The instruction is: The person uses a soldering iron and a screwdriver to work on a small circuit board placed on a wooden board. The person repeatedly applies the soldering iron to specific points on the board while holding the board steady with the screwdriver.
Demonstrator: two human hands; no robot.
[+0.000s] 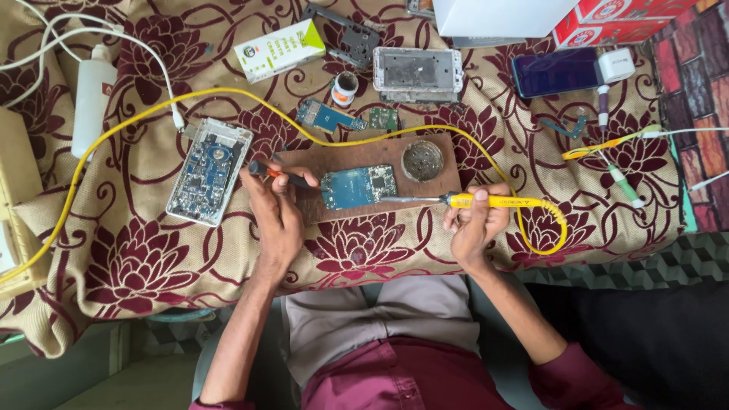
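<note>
The right hand (474,220) is closed around the yellow handle of a soldering iron (463,200), fingers curled under it and thumb on top. The iron lies nearly level, its metal tip pointing toward the person's left and meeting the right edge of a blue circuit board (357,186). A yellow cable (543,228) loops out of the handle's rear end just beside the hand, then arcs away across the table.

The left hand (277,209) is closed on a small tool with an orange and black grip (281,176), pinched between thumb and fingers. Its dark end points toward the left edge of the circuit board; whether it touches the board cannot be told.

The board lies between the two hands, on a brown wooden block (380,156). A round metal tin (422,160) sits on the block's far right corner, just beyond the iron's tip.

Everything rests on a table covered by a beige cloth with maroon flowers (152,258). Left of the left hand lies an opened white phone body (209,171) with its electronics showing. Farther off are a smaller blue board (328,117), a bare phone frame (418,74), a green and white box (279,49), a white bottle (94,95) and a dark phone (556,71).
</note>
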